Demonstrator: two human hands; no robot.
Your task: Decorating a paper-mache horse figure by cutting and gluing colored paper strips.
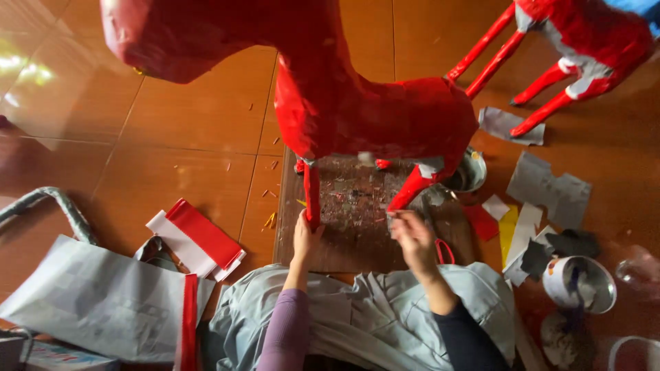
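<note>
A large red paper-covered horse figure (371,110) stands on a brown board (357,227) in front of me. My left hand (304,237) grips the bottom of its thin front leg (311,196). My right hand (414,237) hovers blurred over the board near the hind leg (411,191), fingers bent; whether it holds a scrap of paper I cannot tell. A pair of red-handled scissors (445,251) lies on the board just right of that hand.
A second red and grey horse figure (584,41) stands at the top right. Grey, red and yellow paper scraps (543,185) litter the floor on the right, beside a metal bowl (581,285). Red and white paper sheets (199,237) and a grey bag (103,295) lie left.
</note>
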